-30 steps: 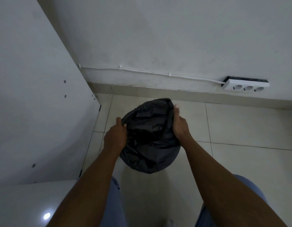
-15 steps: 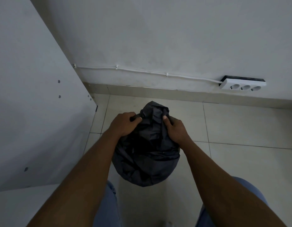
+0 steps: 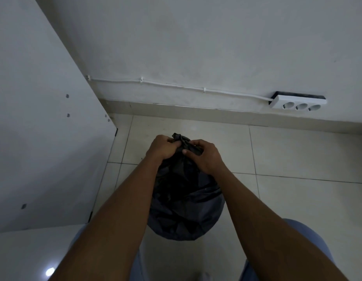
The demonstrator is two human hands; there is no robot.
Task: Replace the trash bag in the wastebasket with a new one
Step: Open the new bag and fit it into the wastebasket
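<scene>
Both hands, left hand [image 3: 162, 147] and right hand [image 3: 204, 157], are closed on the black trash bag [image 3: 186, 199] neck at 12 o'clock, which should be twisted tight before knotting.

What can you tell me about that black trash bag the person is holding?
The trash bag is black, thin, crinkly plastic, a bit shiny in its folds. Its top is gathered into a twisted bunch, with a small tuft sticking up. The left hand and the right hand both pinch that bunch, close together. Below, the bag bulges wide and round, so it looks full. It sits low over the pale tiled floor, between the person's arms. No wastebasket shows around it.
</scene>
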